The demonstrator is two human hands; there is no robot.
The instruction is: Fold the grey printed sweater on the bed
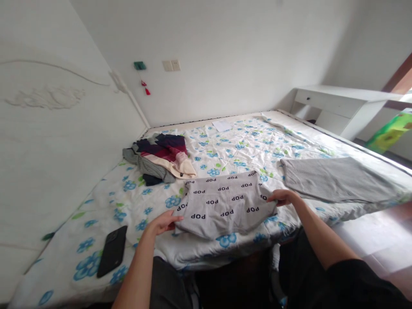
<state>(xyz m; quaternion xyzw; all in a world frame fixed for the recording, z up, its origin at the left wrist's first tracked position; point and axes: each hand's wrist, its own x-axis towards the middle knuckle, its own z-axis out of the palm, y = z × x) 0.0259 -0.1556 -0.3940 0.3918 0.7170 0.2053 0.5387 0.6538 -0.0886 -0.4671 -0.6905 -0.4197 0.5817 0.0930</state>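
A grey garment (222,206) printed with rows of the word "POP" is spread on the bed near its front edge. Its exact kind cannot be made out. My left hand (165,222) pinches its left side near the lower corner, thumb on top. On the opposite side, my right hand (285,197) is closed on the right edge. The cloth between them lies mostly flat, with its near edge slightly wavy. To the right of my right hand is a flat grey ribbed garment (337,178).
A heap of clothes (164,156) lies at the left by the wall. A black phone (112,251) rests near the front left of the flowered bedsheet (240,148). White paper (222,125) lies toward the back, and a white desk (337,101) stands at the far right.
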